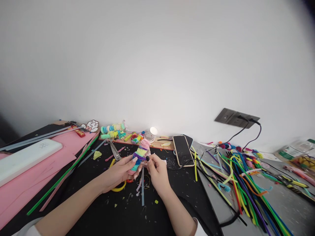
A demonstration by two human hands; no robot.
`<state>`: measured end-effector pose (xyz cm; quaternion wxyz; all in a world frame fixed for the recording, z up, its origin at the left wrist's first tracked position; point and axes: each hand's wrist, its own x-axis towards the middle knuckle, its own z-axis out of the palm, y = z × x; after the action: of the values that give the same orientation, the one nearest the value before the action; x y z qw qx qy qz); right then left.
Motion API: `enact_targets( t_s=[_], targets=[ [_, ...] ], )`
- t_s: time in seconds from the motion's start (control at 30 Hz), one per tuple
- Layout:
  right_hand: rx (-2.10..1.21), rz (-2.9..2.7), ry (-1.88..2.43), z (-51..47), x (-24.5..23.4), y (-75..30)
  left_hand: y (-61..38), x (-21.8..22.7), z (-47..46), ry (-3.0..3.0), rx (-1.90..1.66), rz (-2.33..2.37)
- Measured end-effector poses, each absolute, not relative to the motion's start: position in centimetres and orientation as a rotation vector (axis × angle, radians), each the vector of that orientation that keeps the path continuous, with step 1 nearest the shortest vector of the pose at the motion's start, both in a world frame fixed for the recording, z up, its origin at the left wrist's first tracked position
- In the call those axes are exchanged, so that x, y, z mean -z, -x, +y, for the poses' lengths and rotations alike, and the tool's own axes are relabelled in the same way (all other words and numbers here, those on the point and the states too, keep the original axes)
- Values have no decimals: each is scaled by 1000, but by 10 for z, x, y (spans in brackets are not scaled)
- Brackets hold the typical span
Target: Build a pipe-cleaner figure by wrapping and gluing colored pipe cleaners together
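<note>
The left hand (120,172) was closed around the lower end of a coiled pipe-cleaner figure (140,153), thumb on its front and fingers wrapped behind. The figure was held just above the black tabletop (128,213), near the middle of the desk and in front of the wall. Its long axis was tilted, running from the teal bottom inside the left palm up and away to the right. The pink top pointed toward the wall, with purple and yellow bands between. The right hand (157,173) was closed in a pinch, its dark-nailed thumb and forefinger pressed to the figure's right side. Whether a loose strand sat in that pinch could not be told.

A pale blue stick (142,191) lay on the tabletop below the hands, and a yellow ring (119,188) showed under the left hand. Scissors (115,151) lay just behind the left hand. A phone (182,150) lay face up to the right, beside a loose heap of coloured pipe cleaners (242,178). More finished coils (112,130) lay against the wall, and pink paper (36,170) covered the desk's left side.
</note>
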<state>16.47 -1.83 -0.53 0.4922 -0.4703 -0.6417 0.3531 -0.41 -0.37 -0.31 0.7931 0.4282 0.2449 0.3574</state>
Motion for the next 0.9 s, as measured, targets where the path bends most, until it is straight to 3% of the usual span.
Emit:
enact_targets(
  t_s=[0.9],
  targets=[
    [-896, -1578, 1143, -18, 5, -164, 2, -3, -3, -840, -833, 501]
  ],
)
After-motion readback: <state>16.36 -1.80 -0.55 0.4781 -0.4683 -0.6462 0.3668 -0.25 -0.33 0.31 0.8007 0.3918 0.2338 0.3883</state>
